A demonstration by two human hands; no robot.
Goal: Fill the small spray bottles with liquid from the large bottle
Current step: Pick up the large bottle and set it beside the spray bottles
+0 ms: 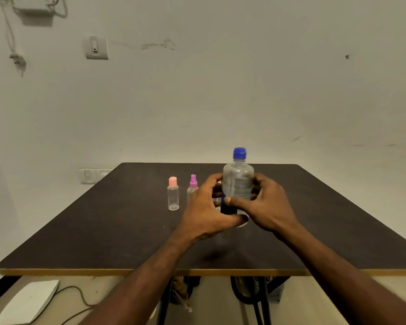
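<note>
i see both hands wrapped round the large bottle, upright, blue cap still on; left hand nearer the small spray bottles, right hand opposite; a third small bottle possibly hidden.

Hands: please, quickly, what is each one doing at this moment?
Left hand: fingers curled round the large bottle, gripping it.
Right hand: also grips the large bottle, from the other side.
</note>
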